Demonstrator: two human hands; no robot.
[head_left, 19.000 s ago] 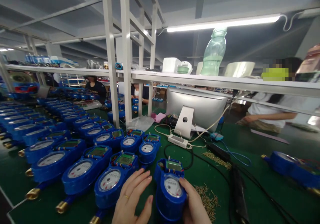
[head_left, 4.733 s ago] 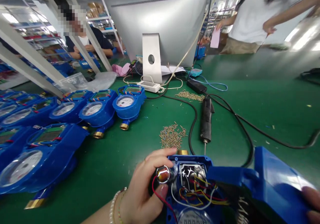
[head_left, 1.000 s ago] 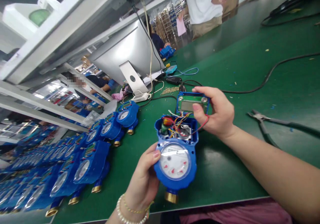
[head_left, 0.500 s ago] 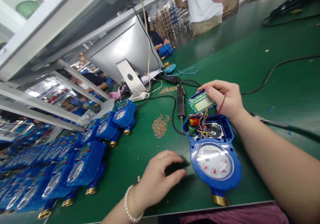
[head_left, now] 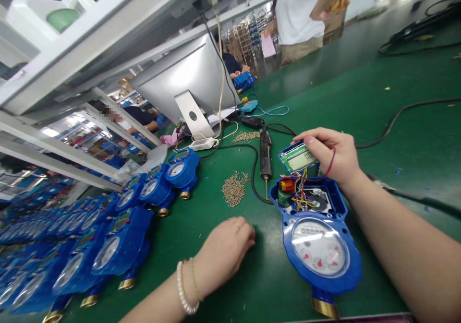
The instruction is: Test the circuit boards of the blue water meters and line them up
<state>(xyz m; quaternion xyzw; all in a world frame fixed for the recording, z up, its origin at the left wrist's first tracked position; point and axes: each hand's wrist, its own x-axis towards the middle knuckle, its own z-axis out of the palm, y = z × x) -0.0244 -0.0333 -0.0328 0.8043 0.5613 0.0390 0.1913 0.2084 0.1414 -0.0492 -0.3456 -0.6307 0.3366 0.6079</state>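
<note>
My right hand [head_left: 331,155] pinches the edge of a green display board [head_left: 299,160] with a small LCD, thumb on its front. Colored wires run from the board into the open compartment of a blue water meter [head_left: 320,251] just below. Inside that compartment sit a green battery-like cylinder [head_left: 285,196] and loose wiring. The meter lies with its round dial facing up and its brass fitting [head_left: 325,307] toward me. My left hand [head_left: 228,246], wearing a pearl bracelet, is curled closed over the table left of the meter, apart from it; its fingertips are hidden.
A black electric screwdriver [head_left: 265,155] lies behind the meter, beside a pile of small screws [head_left: 234,191] and a second pile [head_left: 247,136]. Rows of blue meters [head_left: 122,241] fill the left. A monitor [head_left: 190,78] stands behind. Cables cross the green table [head_left: 396,169]. Other people are beyond.
My left hand has drawn its spread fingers in and turned knuckles up. My right hand still holds the display board. The whole view has shifted slightly.
</note>
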